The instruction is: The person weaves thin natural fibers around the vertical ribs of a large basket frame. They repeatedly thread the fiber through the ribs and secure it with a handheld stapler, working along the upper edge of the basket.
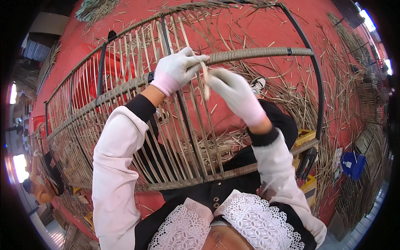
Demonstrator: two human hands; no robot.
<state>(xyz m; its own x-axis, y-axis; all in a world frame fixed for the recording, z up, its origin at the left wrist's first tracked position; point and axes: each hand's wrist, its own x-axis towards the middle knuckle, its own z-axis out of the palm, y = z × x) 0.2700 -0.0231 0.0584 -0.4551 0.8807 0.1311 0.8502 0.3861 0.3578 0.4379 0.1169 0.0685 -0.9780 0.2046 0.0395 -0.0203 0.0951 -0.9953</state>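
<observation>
A large black metal frame [318, 96] stands in front of me, its rails wrapped in tan rattan and crossed by many upright rattan strips. My left hand [177, 68], in a white glove, grips the wrapped upper rail [258, 53] where a strip meets it. My right hand [233, 93], also gloved in white, pinches a flat rattan strip [205, 79] just below that rail, fingertips almost touching the left hand. Both sleeves are pale pink with black cuffs.
Loose rattan offcuts [287, 96] litter the red floor [137, 16] under and around the frame. A yellow crate [306, 136] sits by my right side, a blue container [353, 164] farther right. More woven frames [371, 100] lean at the right edge. A person crouches at far left [39, 187].
</observation>
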